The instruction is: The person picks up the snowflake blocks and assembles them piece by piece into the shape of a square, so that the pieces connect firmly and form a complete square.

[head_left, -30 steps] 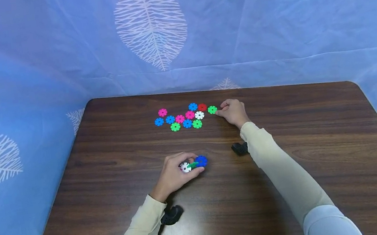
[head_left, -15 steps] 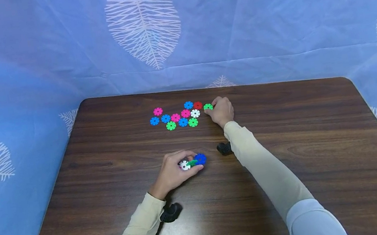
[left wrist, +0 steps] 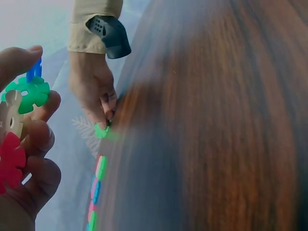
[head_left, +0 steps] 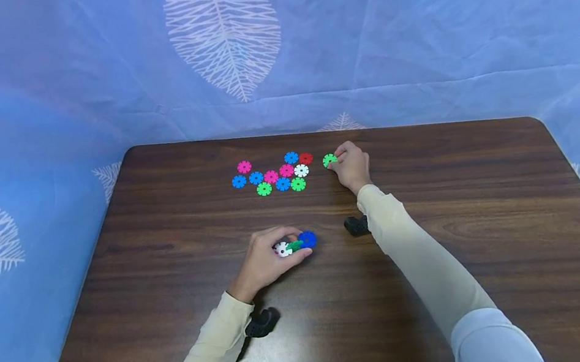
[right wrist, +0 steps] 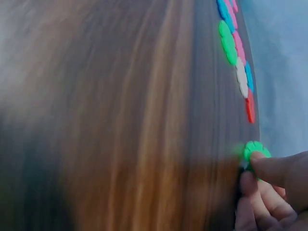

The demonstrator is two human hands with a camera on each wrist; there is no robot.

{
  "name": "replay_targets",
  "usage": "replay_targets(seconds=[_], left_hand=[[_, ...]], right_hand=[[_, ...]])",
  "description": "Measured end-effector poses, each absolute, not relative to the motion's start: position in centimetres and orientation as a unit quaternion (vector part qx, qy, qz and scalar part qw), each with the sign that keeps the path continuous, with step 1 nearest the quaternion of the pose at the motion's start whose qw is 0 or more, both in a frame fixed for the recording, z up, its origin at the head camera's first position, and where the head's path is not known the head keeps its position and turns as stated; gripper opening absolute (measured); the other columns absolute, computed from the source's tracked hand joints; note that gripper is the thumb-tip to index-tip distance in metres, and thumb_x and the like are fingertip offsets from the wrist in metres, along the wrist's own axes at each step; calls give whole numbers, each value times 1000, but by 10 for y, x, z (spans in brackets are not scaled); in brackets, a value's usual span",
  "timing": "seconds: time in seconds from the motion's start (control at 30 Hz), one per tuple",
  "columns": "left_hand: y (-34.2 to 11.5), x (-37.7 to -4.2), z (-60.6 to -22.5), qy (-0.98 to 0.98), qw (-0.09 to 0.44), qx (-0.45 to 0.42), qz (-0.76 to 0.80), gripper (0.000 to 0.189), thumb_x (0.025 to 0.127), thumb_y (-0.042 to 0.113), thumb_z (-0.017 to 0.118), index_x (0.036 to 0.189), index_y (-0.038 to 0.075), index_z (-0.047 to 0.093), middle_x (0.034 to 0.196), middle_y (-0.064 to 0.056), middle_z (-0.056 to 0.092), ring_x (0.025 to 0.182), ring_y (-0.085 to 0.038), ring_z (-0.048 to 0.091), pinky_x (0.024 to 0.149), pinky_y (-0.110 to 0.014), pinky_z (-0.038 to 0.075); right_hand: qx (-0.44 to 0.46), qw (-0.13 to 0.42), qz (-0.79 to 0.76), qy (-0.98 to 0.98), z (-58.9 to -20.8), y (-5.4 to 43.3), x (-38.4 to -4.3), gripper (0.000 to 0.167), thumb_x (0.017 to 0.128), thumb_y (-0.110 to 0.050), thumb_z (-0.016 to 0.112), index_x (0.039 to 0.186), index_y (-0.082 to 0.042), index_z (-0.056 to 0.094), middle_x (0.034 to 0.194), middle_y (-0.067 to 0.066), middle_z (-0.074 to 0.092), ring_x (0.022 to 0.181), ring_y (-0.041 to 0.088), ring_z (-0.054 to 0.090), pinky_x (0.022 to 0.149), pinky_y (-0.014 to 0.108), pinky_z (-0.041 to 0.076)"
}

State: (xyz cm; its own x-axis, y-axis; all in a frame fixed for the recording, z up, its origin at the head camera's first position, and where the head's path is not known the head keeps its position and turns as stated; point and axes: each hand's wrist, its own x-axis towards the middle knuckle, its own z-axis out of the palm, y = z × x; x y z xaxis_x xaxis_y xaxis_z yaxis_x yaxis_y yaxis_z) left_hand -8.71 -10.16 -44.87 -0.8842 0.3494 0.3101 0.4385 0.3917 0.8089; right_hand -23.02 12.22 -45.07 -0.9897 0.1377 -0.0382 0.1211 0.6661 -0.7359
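Observation:
My left hand (head_left: 264, 262) holds a small chain of joined notched plastic discs over the table's middle. In the left wrist view the chain shows a blue disc (left wrist: 34, 71), a green disc (left wrist: 30, 95), a white disc (left wrist: 11, 115) and a red-pink disc (left wrist: 10, 162). Farther back, my right hand (head_left: 353, 167) pinches a loose green disc (head_left: 329, 160) between thumb and fingers. That disc stands tilted up in the right wrist view, partly hidden by the thumb. It is just right of the group of loose discs, apart from the red disc (head_left: 306, 158).
Several pink, blue and green discs lie flat in a cluster near the table's back edge, among them a white disc (head_left: 301, 170) and a pink disc (head_left: 244, 167). Behind the brown wooden table (head_left: 435, 185) hangs a blue leaf-print cloth (head_left: 358, 29).
My right hand has reached over the green disc, pinched it and drawn it right, away from the red disc. The left hand keeps its hold on the joined discs in nearly the same place.

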Motion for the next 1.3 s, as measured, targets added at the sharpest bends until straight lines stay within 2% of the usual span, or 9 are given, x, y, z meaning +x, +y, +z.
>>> replay_targets(seconds=[0.13,0.23,0.3,0.4,0.47,0.53,0.77,0.93,1.3], left_hand=[[-99,-86,-444,-832,53,-240,-498,32,73,26,83,97,9,71,85,-1,72,77,-8,65,71,-23,54],[-98,-85,-442,-829,68,-249,-497,32,72,25,84,96,8,71,84,-1,72,75,-7,64,69,-22,54],[-97,-84,-440,-827,76,-253,-497,32,71,24,84,95,8,71,83,-1,71,74,-7,64,68,-21,54],[-96,-85,-438,-826,81,-256,-496,32,70,22,85,95,7,71,82,-2,71,73,-8,64,67,-21,54],[-96,-85,-438,-827,81,-256,-495,32,70,21,85,95,7,71,82,-2,71,73,-8,64,67,-21,54],[-96,-85,-437,-827,80,-257,-494,32,70,22,84,96,7,71,82,-2,71,74,-8,64,67,-21,54],[-95,-86,-436,-826,76,-261,-494,32,72,22,83,97,6,71,83,-3,72,74,-9,65,68,-22,54],[-94,-86,-436,-826,81,-263,-492,31,72,22,83,95,5,71,85,-4,72,74,-10,66,68,-22,55],[-96,-86,-436,-829,73,-255,-493,30,74,23,82,95,5,71,89,-5,73,78,-11,67,69,-22,55]], right_hand=[[-54,-7,419,-907,-448,136,-223,20,90,-12,64,102,1,56,91,20,70,87,32,65,112,41,21],[-45,-29,436,-899,-448,146,-213,22,90,-13,64,106,0,58,91,19,71,75,22,68,116,42,16],[-38,-45,448,-892,-447,152,-203,25,91,-13,63,111,0,60,93,19,71,69,14,68,114,38,27],[-28,-75,479,-874,-447,157,-188,28,92,-14,61,116,0,61,99,20,71,68,8,68,88,26,53],[-27,-99,505,-857,-445,159,-178,30,93,-15,59,118,1,60,102,22,70,69,8,69,69,25,58],[-27,-120,536,-835,-444,160,-168,30,93,-15,59,118,2,60,104,22,69,71,9,69,69,23,58],[2,-156,595,-789,-430,155,-138,32,93,-17,60,118,3,58,103,19,68,79,18,70,79,38,58],[31,-165,613,-772,-423,148,-122,32,92,-15,62,116,5,58,100,19,67,78,19,70,79,41,58],[85,-149,606,-777,-417,136,-100,23,91,-10,62,108,5,62,97,25,68,76,7,66,80,39,57]])
